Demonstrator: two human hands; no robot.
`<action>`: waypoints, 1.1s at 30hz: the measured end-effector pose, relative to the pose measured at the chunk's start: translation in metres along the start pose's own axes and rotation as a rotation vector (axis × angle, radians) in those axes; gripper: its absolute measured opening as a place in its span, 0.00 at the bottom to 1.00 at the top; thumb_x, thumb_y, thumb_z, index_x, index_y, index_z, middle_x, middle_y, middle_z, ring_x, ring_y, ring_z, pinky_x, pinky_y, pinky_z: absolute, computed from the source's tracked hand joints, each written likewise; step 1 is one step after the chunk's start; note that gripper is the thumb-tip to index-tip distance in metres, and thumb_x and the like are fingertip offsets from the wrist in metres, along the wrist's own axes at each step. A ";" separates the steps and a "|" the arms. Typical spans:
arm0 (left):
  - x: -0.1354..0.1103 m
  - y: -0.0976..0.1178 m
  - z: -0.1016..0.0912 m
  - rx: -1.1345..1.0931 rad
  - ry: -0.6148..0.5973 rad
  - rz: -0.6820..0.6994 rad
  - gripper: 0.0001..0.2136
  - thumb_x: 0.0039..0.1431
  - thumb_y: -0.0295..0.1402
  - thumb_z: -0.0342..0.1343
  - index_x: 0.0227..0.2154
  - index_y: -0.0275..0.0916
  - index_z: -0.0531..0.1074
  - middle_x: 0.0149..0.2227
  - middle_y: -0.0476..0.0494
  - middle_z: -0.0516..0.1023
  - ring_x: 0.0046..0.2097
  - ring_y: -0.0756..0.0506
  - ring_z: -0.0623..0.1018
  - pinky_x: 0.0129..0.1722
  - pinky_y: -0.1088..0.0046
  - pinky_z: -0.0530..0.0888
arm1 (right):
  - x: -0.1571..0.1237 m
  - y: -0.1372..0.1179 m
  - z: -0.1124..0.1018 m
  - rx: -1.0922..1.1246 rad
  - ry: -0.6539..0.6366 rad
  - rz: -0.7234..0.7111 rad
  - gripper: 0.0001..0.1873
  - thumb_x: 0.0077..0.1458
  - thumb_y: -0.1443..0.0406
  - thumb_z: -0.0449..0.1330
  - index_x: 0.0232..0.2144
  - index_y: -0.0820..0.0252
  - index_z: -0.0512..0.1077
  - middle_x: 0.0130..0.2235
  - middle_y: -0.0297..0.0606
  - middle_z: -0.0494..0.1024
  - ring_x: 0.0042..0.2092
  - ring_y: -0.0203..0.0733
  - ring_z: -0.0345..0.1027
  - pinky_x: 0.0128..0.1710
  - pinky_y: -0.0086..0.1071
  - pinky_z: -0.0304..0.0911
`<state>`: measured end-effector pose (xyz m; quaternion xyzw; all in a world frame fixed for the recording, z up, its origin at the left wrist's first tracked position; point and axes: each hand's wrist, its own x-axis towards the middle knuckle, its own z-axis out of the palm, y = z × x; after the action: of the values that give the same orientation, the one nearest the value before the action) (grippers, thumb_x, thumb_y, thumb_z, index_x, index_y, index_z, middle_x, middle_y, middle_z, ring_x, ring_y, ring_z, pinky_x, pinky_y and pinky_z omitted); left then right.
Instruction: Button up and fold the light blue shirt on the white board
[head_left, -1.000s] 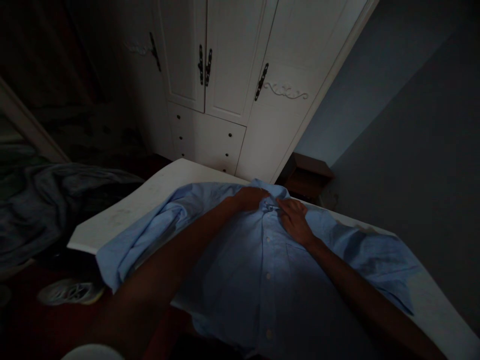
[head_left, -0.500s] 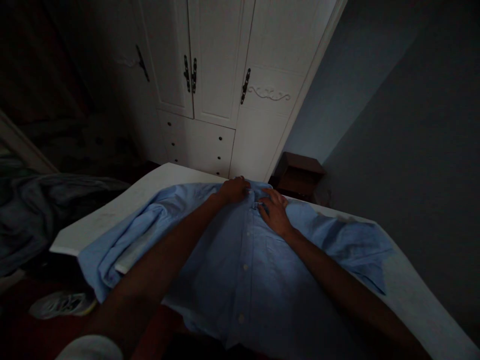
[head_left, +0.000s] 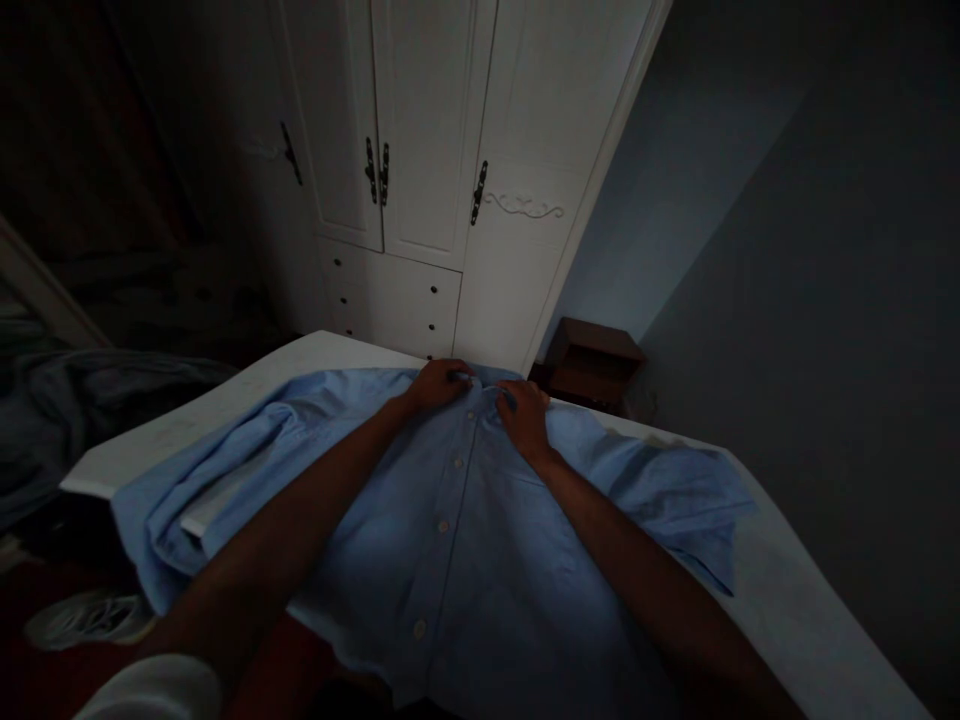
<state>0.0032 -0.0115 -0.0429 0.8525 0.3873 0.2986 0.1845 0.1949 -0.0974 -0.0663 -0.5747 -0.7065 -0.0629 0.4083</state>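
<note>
A light blue button-up shirt (head_left: 390, 530) lies front side up on a white table (head_left: 810, 610), its sleeves spread to both sides and its hem hanging over the near edge. The buttons run down the middle. At the far end, my left hand (head_left: 442, 385) is closed on the left side of the shirt's collar. My right hand (head_left: 523, 410) grips the collar's other side, fingers curled around the fabric. A small gap at the neck opening separates the two hands. The fingertips are partly hidden in the dim light.
Behind the table stands a white wardrobe (head_left: 420, 130) with dark handles and drawers. A brown nightstand (head_left: 596, 340) is by the wall at the right. Grey cloth (head_left: 90, 400) is heaped at the left, and a shoe (head_left: 90, 620) rests on the red floor.
My right hand has gone from spread fingers on the collar to a curled grip. Both hands and the shirt's collar appear further left, partly because the view has shifted.
</note>
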 end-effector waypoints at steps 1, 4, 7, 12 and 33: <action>-0.001 -0.002 0.001 -0.032 0.010 -0.010 0.15 0.56 0.38 0.56 0.44 0.37 0.77 0.44 0.42 0.81 0.43 0.44 0.78 0.46 0.69 0.72 | 0.003 -0.001 -0.001 -0.025 -0.015 -0.015 0.14 0.63 0.65 0.50 0.42 0.57 0.76 0.42 0.43 0.78 0.48 0.50 0.66 0.51 0.44 0.54; -0.005 -0.008 0.003 -0.076 0.016 -0.009 0.14 0.56 0.37 0.57 0.42 0.37 0.78 0.42 0.43 0.81 0.41 0.45 0.78 0.45 0.70 0.73 | 0.017 -0.002 -0.005 -0.134 -0.109 -0.130 0.12 0.63 0.65 0.52 0.41 0.57 0.77 0.41 0.43 0.79 0.47 0.50 0.66 0.51 0.45 0.53; -0.007 -0.012 0.004 -0.068 0.033 0.010 0.13 0.55 0.36 0.58 0.41 0.39 0.79 0.41 0.43 0.81 0.41 0.46 0.78 0.45 0.71 0.72 | 0.031 -0.004 -0.005 -0.208 -0.216 -0.246 0.11 0.64 0.64 0.55 0.40 0.57 0.77 0.40 0.43 0.79 0.47 0.50 0.67 0.50 0.45 0.54; -0.008 -0.012 0.005 -0.085 0.036 0.012 0.11 0.55 0.33 0.58 0.40 0.40 0.80 0.41 0.43 0.81 0.42 0.45 0.78 0.46 0.68 0.72 | 0.040 -0.005 0.002 -0.174 -0.286 -0.344 0.10 0.64 0.64 0.55 0.39 0.56 0.77 0.40 0.41 0.79 0.46 0.47 0.68 0.48 0.41 0.56; -0.005 -0.001 0.019 -0.315 0.002 -0.148 0.09 0.54 0.32 0.53 0.31 0.36 0.78 0.33 0.48 0.81 0.38 0.46 0.79 0.43 0.72 0.74 | 0.021 -0.002 0.008 -0.303 -0.156 -0.526 0.16 0.67 0.61 0.50 0.38 0.58 0.78 0.38 0.43 0.79 0.44 0.47 0.67 0.47 0.42 0.57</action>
<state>0.0125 -0.0163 -0.0600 0.7819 0.3978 0.3421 0.3367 0.1884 -0.0772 -0.0571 -0.4298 -0.8427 -0.2265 0.2321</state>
